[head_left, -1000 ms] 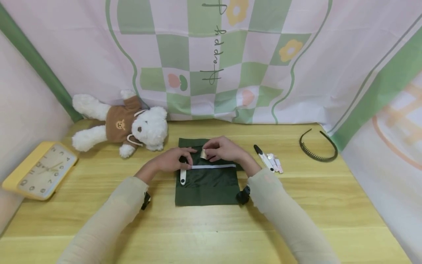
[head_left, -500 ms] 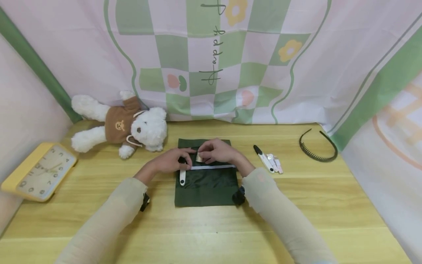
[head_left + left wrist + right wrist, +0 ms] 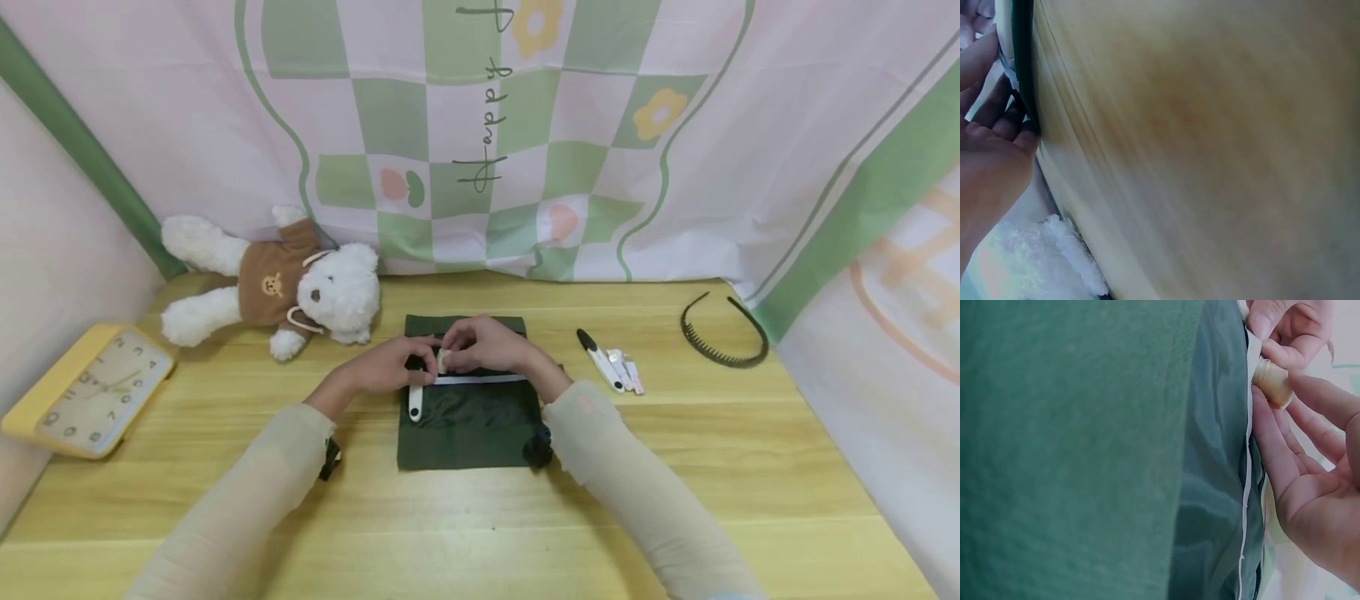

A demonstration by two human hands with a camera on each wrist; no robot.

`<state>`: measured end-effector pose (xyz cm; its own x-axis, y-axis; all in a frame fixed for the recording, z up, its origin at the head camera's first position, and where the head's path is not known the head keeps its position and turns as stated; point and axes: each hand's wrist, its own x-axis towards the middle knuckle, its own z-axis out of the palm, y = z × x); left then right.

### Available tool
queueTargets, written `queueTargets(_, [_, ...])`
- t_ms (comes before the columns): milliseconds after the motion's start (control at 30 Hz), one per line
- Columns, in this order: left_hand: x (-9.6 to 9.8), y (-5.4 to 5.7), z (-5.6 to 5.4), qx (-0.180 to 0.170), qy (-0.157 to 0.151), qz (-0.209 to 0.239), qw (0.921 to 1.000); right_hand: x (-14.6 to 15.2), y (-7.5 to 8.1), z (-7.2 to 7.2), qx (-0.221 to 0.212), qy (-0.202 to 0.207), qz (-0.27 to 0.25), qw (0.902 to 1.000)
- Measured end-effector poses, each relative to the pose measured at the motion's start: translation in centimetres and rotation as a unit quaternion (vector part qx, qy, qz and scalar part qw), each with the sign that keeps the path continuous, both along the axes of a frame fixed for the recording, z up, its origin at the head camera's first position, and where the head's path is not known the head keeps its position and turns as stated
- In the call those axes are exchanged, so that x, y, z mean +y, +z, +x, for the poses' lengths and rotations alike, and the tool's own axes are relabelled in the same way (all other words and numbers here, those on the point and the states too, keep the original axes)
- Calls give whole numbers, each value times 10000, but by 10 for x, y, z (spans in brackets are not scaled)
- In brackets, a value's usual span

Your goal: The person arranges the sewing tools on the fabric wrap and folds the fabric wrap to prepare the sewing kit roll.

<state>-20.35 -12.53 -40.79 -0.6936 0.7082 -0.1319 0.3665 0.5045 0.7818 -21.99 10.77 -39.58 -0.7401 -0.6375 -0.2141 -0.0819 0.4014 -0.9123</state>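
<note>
"what's the right hand (image 3: 491,346) doing?"

"pinching a small tan spool (image 3: 1272,383) between thumb and fingers."

"where's the spool exactly?"

"at the edge of the white band (image 3: 480,379) that crosses the green cloth (image 3: 465,450), toward the band's left end."

"and the left hand (image 3: 386,365)?"

"thumb and finger pinch the band, just beside the spool. a white handle (image 3: 416,404) sticks out below that hand."

"what's lying around?"

"right of the cloth, a black-and-white tool (image 3: 602,367) beside small pale pieces (image 3: 620,367), then a toothed headband (image 3: 726,361). to the left, a plush toy (image 3: 258,283) and a yellow clock (image 3: 105,383), all on the wooden table (image 3: 420,533)."
</note>
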Motion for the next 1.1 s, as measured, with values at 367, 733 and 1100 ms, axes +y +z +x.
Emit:
queueTargets(367, [-1, 0, 1, -180, 85, 92, 9998, 0, 1, 0, 51, 104, 75, 9999])
queueTargets(733, [2, -1, 0, -278, 149, 27, 9995, 0, -1, 0, -93, 29, 279, 9996])
queueTargets(1100, [1, -1, 0, -369, 113, 11, 9993, -5, 1, 1, 160, 212, 593, 9979])
